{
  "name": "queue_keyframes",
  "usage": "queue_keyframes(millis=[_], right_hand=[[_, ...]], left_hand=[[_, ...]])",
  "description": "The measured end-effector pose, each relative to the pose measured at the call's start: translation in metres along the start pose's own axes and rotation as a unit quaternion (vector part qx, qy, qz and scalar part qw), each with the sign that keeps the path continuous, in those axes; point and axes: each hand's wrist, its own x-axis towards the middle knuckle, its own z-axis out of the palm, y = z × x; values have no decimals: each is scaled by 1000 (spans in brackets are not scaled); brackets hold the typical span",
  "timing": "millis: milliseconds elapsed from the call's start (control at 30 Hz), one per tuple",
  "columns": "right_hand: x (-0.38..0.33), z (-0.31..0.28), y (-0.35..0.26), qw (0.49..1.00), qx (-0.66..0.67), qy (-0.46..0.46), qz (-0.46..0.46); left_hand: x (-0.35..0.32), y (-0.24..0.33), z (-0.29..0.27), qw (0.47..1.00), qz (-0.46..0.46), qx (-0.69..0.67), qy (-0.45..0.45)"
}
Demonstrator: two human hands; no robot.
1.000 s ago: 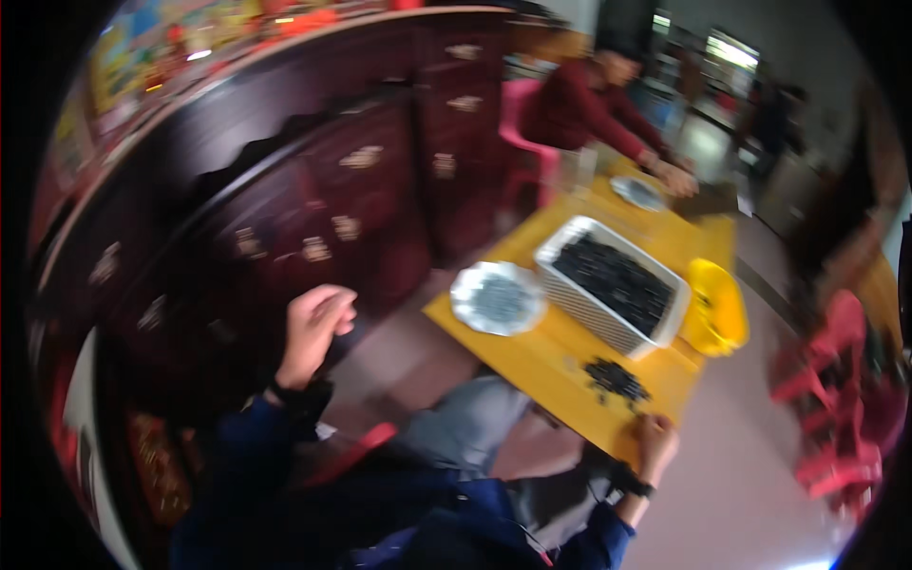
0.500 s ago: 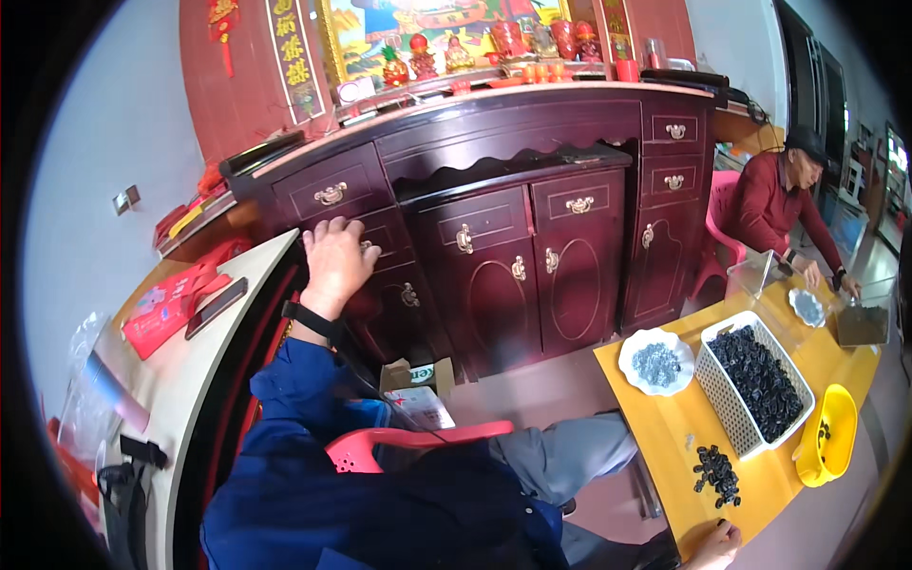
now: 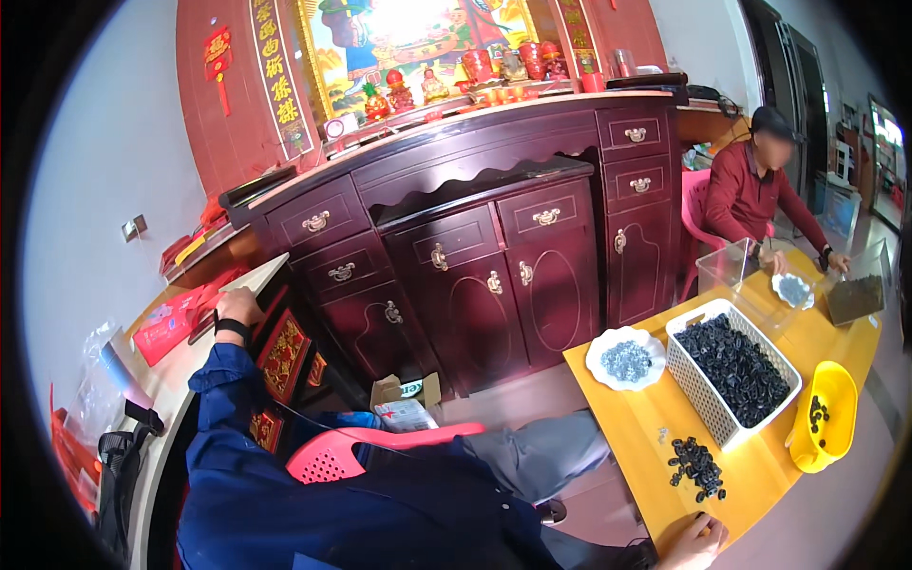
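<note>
Yellow table (image 3: 760, 475), at your right: the white basket (image 3: 698, 399) is heaped with small dark parts, so most of the stock looks unsorted. The yellow scoop (image 3: 831, 446) holds only a few pieces, and the white plate (image 3: 608, 375) carries a shallow grey heap. A loose pile of dark parts (image 3: 698, 468) lies just before your right hand (image 3: 698, 541), which rests on the table edge, gripping nothing visible. Your left hand (image 3: 239, 306) reaches to the side counter (image 3: 157, 389); its grip cannot be told.
</note>
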Motion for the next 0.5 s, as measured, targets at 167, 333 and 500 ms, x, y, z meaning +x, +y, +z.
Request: queue_keyframes(millis=[167, 333, 500], right_hand=[[1, -3, -3, 999, 38, 15, -13], [0, 1, 0, 996, 52, 71, -34], [-1, 14, 7, 969, 110, 211, -62]], left_hand=[[18, 8, 31, 987, 10, 71, 141], [24, 8, 25, 975, 48, 93, 194], [-5, 34, -30, 968, 85, 32, 236]])
